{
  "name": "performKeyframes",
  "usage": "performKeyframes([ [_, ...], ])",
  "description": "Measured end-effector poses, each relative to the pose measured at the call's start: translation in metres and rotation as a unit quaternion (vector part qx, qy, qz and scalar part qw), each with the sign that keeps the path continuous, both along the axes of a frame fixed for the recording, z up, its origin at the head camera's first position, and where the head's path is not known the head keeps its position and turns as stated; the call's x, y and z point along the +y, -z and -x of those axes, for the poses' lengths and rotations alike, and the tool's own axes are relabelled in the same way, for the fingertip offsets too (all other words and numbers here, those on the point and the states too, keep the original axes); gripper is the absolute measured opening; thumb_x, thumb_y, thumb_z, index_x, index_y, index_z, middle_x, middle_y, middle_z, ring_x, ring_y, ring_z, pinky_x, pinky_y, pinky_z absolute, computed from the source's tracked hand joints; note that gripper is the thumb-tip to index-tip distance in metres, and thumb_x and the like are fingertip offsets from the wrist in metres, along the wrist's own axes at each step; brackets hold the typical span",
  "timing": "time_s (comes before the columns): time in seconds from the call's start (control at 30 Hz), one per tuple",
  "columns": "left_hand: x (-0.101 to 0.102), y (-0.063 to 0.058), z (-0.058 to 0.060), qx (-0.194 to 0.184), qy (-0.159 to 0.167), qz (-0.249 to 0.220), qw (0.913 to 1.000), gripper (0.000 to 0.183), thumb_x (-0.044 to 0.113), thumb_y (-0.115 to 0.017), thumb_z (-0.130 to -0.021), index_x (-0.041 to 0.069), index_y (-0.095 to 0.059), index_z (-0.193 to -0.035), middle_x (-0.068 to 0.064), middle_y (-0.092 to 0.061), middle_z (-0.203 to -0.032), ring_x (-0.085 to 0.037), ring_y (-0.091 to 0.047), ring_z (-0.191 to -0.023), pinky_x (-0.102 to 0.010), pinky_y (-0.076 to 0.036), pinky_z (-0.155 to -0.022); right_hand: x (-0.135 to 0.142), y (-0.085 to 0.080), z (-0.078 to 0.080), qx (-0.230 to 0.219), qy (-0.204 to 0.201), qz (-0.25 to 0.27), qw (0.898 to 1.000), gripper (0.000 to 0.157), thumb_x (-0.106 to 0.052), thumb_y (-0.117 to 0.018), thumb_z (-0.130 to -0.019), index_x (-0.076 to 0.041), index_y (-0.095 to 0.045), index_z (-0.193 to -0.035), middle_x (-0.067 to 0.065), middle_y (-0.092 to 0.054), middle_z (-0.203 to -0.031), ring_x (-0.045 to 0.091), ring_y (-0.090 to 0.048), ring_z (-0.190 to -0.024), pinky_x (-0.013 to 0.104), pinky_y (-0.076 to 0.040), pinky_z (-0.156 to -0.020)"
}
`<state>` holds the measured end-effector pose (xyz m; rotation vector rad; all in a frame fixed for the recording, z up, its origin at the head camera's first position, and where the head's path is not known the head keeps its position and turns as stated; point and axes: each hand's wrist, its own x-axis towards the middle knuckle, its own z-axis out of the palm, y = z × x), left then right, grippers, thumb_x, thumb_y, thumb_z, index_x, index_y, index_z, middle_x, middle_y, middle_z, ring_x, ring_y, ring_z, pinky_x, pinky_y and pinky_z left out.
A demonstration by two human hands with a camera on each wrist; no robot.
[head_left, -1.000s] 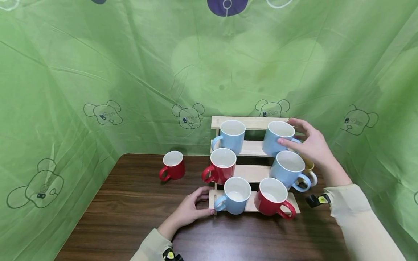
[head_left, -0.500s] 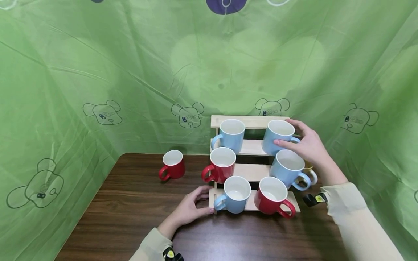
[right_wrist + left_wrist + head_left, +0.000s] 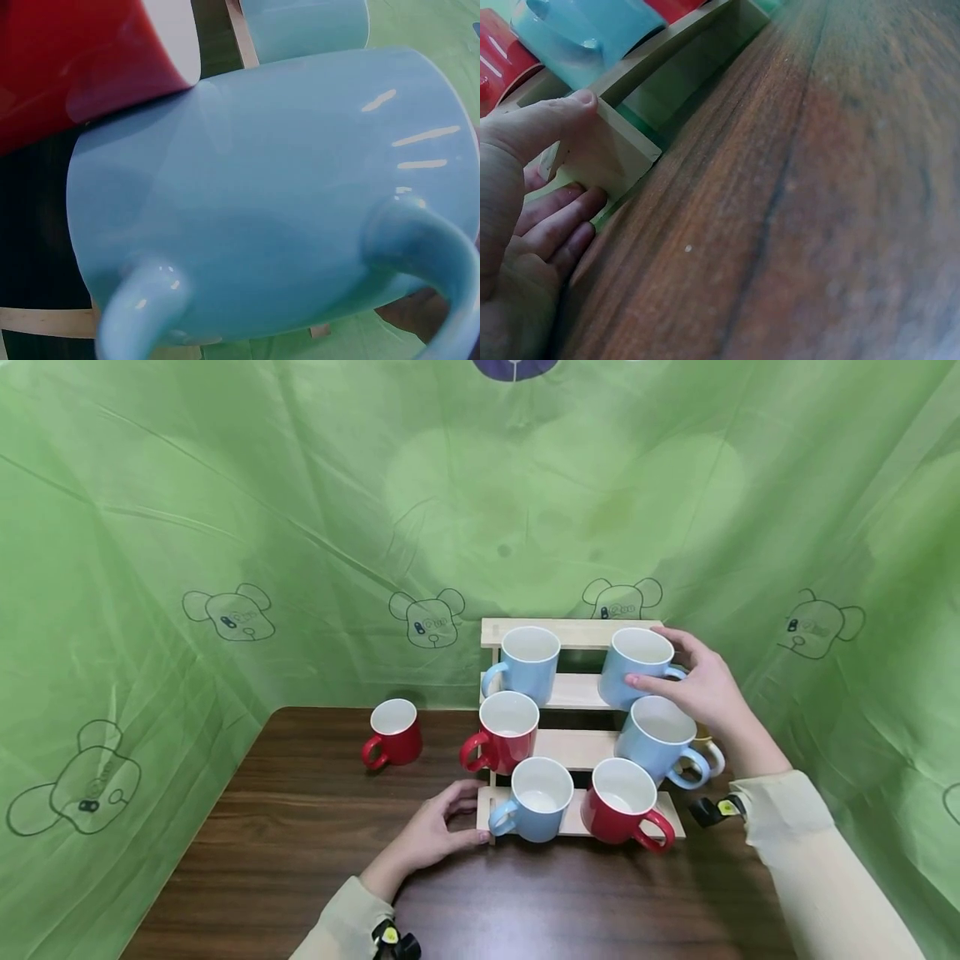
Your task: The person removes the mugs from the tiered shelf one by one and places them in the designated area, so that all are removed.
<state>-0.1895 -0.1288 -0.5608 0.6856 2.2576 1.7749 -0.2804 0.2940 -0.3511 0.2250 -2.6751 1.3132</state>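
A stepped wooden rack (image 3: 573,749) carries several upright blue and red mugs. At its lower left end, my left hand (image 3: 442,827) grips the front shelf, thumb over the corner and fingers along the side panel (image 3: 604,146). My right hand (image 3: 705,685) holds the upper right blue mug (image 3: 626,681), thumb on its front and fingers behind. That mug stands at the second-highest shelf. Just below the hand is another blue mug (image 3: 651,739), which fills the right wrist view with its handle. In front of it stands a red mug (image 3: 611,810).
Left of the rack, a separate red mug (image 3: 400,739) stands on the dark wooden table (image 3: 300,860). A yellow mug with a white handle (image 3: 716,758) is partly hidden at the rack's right. A green printed cloth (image 3: 315,527) hangs behind and at both sides.
The right hand has shifted slightly left around the upper right blue mug. Its handle shows more clearly now. The head view has tilted down a little; the left hand keeps its hold.
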Motion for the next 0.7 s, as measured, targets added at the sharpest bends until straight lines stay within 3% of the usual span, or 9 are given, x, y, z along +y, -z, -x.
performKeyframes([
  [0.53, -0.0007, 0.0022, 0.001, 0.004, 0.001, 0.007, 1.0, 0.076, 0.022, -0.094, -0.091, 0.015, -0.054, -0.155, -0.005, -0.065, -0.148, -0.023, -0.068, -0.132, -0.038, -0.056, -0.109, -0.0032, 0.001, -0.0015, 0.002, 0.022, 0.019, 1.0, 0.102, -0.047, -0.094, -0.087, -0.021, -0.041, -0.17, 0.015, -0.055, -0.16, 0.042, -0.049, -0.149, 0.061, -0.044, -0.109],
  [0.7, -0.0012, 0.0028, 0.001, 0.009, -0.001, 0.012, 0.9999, 0.076, 0.024, -0.094, -0.091, 0.016, -0.054, -0.155, -0.004, -0.065, -0.148, -0.023, -0.068, -0.132, -0.038, -0.056, -0.11, -0.0031, 0.0002, -0.0016, 0.001, 0.032, 0.022, 0.999, 0.102, -0.05, -0.095, -0.085, -0.022, -0.044, -0.168, 0.013, -0.057, -0.159, 0.039, -0.051, -0.147, 0.051, -0.046, -0.102],
])
